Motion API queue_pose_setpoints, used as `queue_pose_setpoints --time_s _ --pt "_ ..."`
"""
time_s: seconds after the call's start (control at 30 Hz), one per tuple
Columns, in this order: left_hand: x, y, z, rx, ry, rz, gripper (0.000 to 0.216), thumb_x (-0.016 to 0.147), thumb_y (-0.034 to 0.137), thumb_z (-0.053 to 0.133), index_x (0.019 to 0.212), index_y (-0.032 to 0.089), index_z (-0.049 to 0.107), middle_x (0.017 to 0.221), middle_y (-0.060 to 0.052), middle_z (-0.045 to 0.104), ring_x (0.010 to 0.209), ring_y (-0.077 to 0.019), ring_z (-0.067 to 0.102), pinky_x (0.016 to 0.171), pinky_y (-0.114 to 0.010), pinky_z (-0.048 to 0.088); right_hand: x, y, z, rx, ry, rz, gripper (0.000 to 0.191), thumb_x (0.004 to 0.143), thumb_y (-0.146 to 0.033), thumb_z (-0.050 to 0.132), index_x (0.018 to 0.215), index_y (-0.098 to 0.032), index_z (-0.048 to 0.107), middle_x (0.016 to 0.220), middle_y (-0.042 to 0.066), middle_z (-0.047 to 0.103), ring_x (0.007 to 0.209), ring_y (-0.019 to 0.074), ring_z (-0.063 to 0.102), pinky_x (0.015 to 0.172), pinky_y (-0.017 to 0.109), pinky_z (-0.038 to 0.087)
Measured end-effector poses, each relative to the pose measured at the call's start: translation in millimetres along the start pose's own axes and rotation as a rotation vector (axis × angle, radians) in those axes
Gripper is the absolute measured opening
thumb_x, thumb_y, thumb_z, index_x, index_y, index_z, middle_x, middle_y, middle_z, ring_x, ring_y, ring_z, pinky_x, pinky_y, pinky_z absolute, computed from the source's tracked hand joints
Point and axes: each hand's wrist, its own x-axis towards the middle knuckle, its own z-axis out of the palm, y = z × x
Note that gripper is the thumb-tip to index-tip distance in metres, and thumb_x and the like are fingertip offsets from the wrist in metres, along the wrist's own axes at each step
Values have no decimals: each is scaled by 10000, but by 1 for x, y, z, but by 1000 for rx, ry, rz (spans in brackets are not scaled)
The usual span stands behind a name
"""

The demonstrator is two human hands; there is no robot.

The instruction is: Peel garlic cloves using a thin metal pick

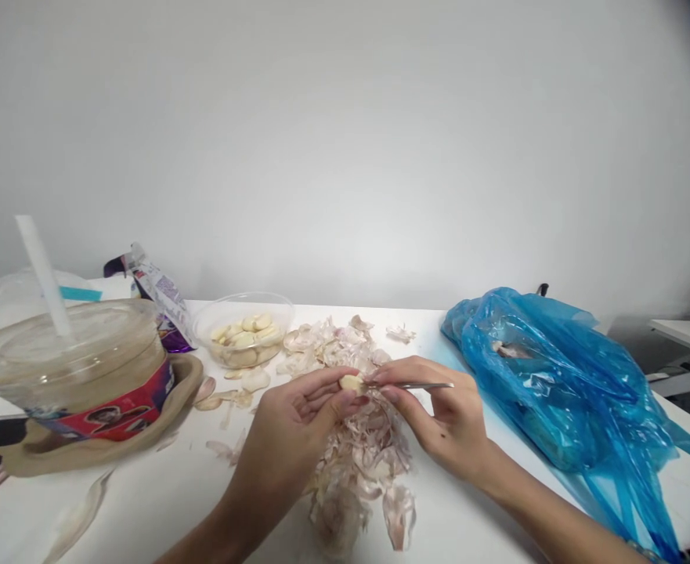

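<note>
Between thumb and fingers, my left hand (298, 423) pinches a pale garlic clove (353, 383) above the middle of the table. My right hand (442, 415) is closed around a thin metal tool (424, 385), its tip at the clove; the fingers hide that tip, so I cannot tell its kind. Under both hands spreads a heap of papery garlic skins (373, 450). Behind my left hand stands a clear plastic bowl (279, 311) that holds several peeled cloves (244, 337).
At the left, a big lidded cup (115, 352) with a white straw (44, 274) sits in a cardboard carrier (189, 380). A purple snack bag (165, 301) leans behind it. On the right lies a blue plastic bag (556, 376). A white wall (345, 157) rises behind the table.
</note>
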Motion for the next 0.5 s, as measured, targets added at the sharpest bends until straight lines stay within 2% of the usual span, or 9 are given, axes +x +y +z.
queue_pose_setpoints --time_s 0.1,0.23,0.5 --pt "0 1 -1 48 24 27 227 686 230 659 904 169 681 861 -28 750 727 -187 699 653 -213 561 0 0 0 12 3 39 153 787 -80 550 901 -154 620 813 40 668 776 147 624 692 295 526" --pt "1 2 0 89 41 48 233 700 217 638 925 171 679 744 -15 757 668 -191 703 643 -239 566 0 0 0 47 10 52 153 792 -93 551 909 -160 624 815 38 669 771 148 625 681 301 528" --pt "2 0 -2 132 -9 48 237 721 224 619 946 184 681 781 0 758 680 -170 701 640 -211 556 -1 -1 1 52 -6 19 198 781 -66 552 942 -162 618 847 41 671 793 150 625 706 308 528"
